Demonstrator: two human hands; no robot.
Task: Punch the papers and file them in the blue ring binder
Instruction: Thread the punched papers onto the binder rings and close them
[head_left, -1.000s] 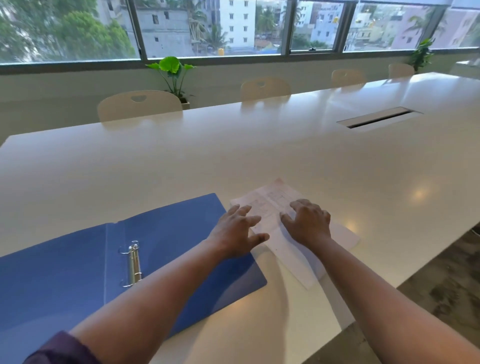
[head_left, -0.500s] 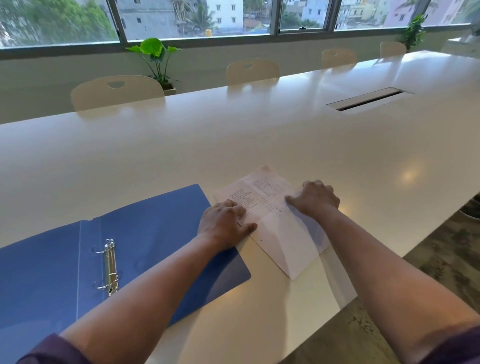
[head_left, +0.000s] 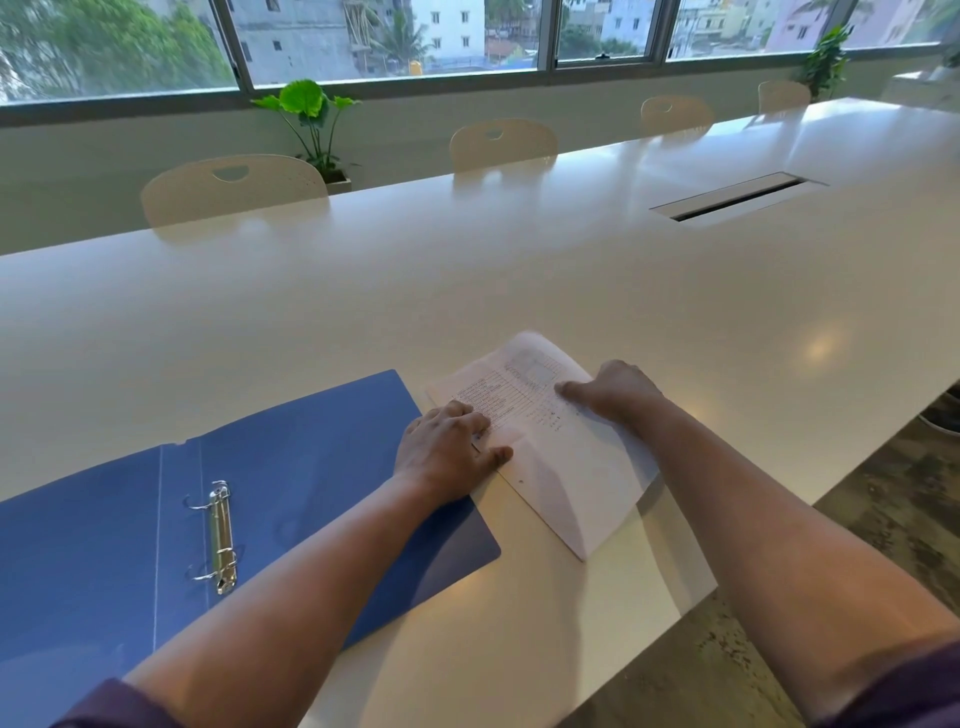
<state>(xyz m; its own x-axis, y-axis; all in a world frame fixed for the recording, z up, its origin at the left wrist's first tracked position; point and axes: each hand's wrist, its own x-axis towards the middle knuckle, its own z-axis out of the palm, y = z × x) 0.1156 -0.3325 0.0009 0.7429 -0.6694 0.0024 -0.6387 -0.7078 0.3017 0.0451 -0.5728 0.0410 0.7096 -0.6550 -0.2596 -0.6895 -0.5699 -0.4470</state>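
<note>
The blue ring binder (head_left: 311, 483) lies open and flat on the white table, its metal rings (head_left: 221, 535) left of centre. Just to its right sits a thin stack of printed papers (head_left: 566, 467), turned at an angle. My left hand (head_left: 447, 452) rests on the stack's left edge, fingers bent down onto the sheet and thumb lying flat on it. My right hand (head_left: 618, 397) is at the stack's right edge with its thumb on top and its fingers curled over the edge, out of sight. The stack's far corner looks blurred.
The long white table (head_left: 519, 280) has a cable slot (head_left: 732, 197) at the back right. Its near edge runs diagonally at the right, with floor (head_left: 883, 519) beyond. Pale chairs (head_left: 234, 187) and a potted plant (head_left: 311, 124) line the far side under the windows.
My right hand has slid from the middle of the papers to their right edge. My left hand has drawn its spread fingers in and settled on the left edge.
</note>
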